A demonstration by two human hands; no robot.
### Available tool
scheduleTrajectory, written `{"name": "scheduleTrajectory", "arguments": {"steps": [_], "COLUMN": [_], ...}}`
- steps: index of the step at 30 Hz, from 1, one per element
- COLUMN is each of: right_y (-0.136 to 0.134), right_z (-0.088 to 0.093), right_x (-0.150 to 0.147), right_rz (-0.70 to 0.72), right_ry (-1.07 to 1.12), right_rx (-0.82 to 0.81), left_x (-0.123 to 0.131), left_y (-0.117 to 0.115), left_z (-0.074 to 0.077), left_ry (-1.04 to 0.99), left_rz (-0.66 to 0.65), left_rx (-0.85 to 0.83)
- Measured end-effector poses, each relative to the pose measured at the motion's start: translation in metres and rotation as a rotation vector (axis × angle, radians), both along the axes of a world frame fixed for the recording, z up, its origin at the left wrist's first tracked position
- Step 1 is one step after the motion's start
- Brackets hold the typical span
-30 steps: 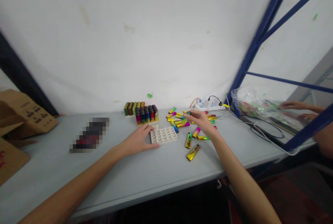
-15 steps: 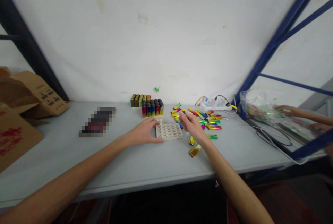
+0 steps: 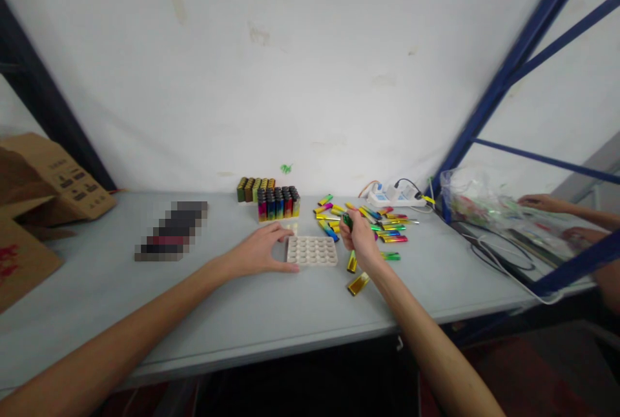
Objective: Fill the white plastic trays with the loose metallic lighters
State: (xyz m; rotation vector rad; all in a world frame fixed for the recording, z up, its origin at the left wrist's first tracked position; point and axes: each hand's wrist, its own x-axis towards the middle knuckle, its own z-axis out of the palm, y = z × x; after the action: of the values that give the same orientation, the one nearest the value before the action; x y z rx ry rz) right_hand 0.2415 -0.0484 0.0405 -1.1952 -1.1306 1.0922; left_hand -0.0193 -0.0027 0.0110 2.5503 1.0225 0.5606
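White rectangular plastic tray with rows of round pockets (image 3: pixel 312 251): it lies flat on the grey table (image 3: pixel 261 314), in the middle, between the two hands.
Brown cardboard box with printed signs (image 3: pixel 75 175): it stands at the far left, its flaps open.
Dark flat thing (image 3: pixel 172 233): it lies on the table to the right of the box; it is blurred out, so I cannot tell what it is.
Green, brown and yellow upright pieces (image 3: pixel 254 189): they stand in a tight block near the white wall (image 3: pixel 310 94).
Left hand (image 3: pixel 259 249): the thumb and the fingers are spread wide around the left end of the tray, thumb at the near edge, fingertips at the far corner; how firmly they press, I cannot tell.
Many-coloured upright lighters with black tops (image 3: pixel 278 204): they stand in close rows, just behind the tray.
Shiny many-coloured loose lighters (image 3: pixel 329 230): they lie scattered to the right of the tray.
Right hand (image 3: pixel 359 239): the thumb and the curled fingers pinch a small green lighter with dark end (image 3: pixel 347 220), above the loose lighters.
White power strip (image 3: pixel 380 199): it lies by the wall, plugs inserted.
Blue metal post (image 3: pixel 485 110): it leans rightward in the view.
Clear plastic bag (image 3: pixel 467 194): it lies beyond the post, beside the hand of another person (image 3: pixel 535 203).
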Motion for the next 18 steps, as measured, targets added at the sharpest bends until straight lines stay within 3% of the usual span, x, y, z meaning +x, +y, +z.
{"name": "scheduleTrajectory", "arguments": {"steps": [6, 10, 13, 18], "right_y": [0.005, 0.008, 0.006, 0.008], "right_z": [-0.003, -0.004, -0.004, -0.008], "right_x": [0.0, -0.001, -0.002, -0.016], "right_rz": [0.052, 0.145, 0.179, 0.212], "right_ry": [0.029, -0.007, -0.176, -0.183], "right_rx": [-0.048, 0.117, 0.25, 0.281], "left_x": [-0.003, 0.0, 0.003, 0.007], "left_y": [0.002, 0.002, 0.002, 0.0], "left_z": [0.001, -0.004, -0.008, -0.008], "left_ry": [0.016, 0.015, 0.0, 0.01], "left_rz": [-0.013, 0.024, 0.037, 0.056], "left_rx": [0.019, 0.01, 0.025, 0.036]}}
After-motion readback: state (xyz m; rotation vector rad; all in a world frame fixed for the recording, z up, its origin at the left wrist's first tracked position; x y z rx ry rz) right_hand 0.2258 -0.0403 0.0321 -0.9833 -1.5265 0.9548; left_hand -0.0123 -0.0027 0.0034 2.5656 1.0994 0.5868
